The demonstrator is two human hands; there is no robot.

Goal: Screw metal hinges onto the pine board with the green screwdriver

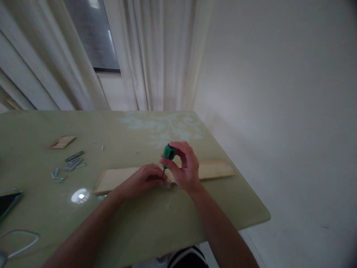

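Note:
A long pale wooden plank (214, 169) lies across the green table (156, 219). My right hand (186, 172) is closed round a short green-handled screwdriver (168, 152), held upright with its tip down at the plank's near edge. There a small metal bracket (167, 184) shows under the tip. My left hand (142, 180) rests on the plank just left of the tip, fingers curled and pressing down beside the bracket.
Several loose screws and flat metal plates (73, 162) lie at the table's left. A small wooden piece (62, 142) sits behind them. A dark phone or tablet (7, 203) and a white cable (19, 238) are at the near left. Curtains and a white wall stand behind.

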